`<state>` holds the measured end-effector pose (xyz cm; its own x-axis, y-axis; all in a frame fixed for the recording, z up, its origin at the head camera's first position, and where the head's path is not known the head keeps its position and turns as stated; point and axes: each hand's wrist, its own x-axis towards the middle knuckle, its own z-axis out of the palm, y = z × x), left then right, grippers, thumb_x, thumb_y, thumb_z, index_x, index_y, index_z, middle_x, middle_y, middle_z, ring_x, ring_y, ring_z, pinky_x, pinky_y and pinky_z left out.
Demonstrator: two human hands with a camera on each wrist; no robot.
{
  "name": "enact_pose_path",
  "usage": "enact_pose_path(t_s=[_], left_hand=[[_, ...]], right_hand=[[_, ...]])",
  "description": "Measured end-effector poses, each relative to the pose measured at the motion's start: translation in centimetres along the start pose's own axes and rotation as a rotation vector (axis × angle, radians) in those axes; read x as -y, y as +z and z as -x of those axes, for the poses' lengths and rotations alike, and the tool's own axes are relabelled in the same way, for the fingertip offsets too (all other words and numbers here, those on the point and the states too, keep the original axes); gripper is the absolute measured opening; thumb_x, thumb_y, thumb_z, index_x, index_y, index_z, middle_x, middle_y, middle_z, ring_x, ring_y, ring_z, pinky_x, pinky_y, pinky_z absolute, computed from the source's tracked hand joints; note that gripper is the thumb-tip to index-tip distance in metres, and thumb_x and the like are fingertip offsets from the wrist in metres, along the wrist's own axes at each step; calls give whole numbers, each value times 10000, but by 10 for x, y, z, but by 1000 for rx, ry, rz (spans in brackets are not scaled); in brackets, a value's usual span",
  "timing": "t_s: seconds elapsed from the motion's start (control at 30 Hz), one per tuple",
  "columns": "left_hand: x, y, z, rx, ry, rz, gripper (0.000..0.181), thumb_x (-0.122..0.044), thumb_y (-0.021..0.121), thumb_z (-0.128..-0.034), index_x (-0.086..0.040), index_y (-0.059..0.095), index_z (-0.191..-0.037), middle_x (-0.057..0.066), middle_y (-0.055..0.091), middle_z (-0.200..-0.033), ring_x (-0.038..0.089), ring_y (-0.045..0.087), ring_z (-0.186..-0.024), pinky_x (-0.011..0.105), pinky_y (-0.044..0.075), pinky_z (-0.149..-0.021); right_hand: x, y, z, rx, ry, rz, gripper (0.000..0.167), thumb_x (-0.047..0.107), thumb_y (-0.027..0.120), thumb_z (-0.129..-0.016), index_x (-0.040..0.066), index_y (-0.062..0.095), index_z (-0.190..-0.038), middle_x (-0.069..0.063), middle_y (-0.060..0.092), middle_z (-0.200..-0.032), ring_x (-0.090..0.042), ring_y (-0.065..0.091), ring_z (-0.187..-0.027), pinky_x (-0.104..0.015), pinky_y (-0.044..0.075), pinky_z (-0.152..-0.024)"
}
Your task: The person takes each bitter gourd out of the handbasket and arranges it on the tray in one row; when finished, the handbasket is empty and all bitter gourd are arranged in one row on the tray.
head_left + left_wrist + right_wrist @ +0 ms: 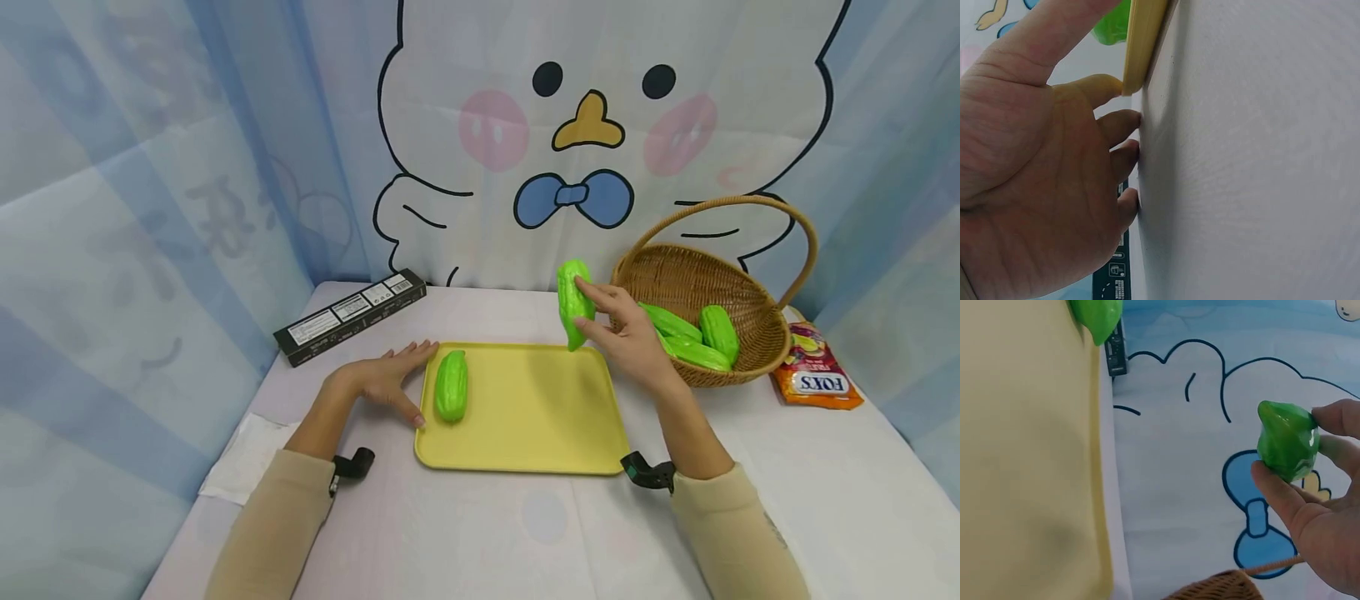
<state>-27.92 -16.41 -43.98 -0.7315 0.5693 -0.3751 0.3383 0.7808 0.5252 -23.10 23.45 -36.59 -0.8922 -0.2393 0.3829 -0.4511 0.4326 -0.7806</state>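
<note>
My right hand [630,337] pinches a green vegetable [574,304] above the back right corner of the yellow tray [525,408]. In the right wrist view, thumb and fingers of the right hand [1322,506] hold this green piece [1288,440] by its sides, off the table. A second green vegetable [452,386] lies lengthwise at the tray's left end. My left hand [384,379] is spread at the tray's left edge, thumb near the rim. The left wrist view shows that hand [1047,162] with its fingers extended, touching the tray's edge [1144,44].
A wicker basket [761,321] with several green vegetables [718,333] stands at the right, tilted. Beside it lies a red and orange snack packet [817,367]. A long black box [351,317] lies at the back left, and a white cloth [247,458] at the left edge.
</note>
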Motion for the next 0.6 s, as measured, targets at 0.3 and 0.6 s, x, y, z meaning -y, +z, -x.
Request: enact_pose_path(t_s=[0.3,0.6], left_hand=[[1,1,-3,1,-3,-1,1423,-566,943,-651,-221,40,-1694,58,-24,-1770,313,-54,-1636,552,-11,-1325],[0,-1,-1,-1,1,1,1426,-566,947,-647,-212,46,-1694,57,-18,-1770,317,-55,-1635,563,-21,-1320]], right_hand=[[7,32,-16,144,74,-43,568,190,667,-1030,231,488,-1567,-143,466,-1494,-339,508,-1331,-411,570,-983],[9,56,-20,220,116,-34,582,230,703,-1009,231,506,-1556,-118,527,-1452,-373,562,-1329,-484,578,-986]])
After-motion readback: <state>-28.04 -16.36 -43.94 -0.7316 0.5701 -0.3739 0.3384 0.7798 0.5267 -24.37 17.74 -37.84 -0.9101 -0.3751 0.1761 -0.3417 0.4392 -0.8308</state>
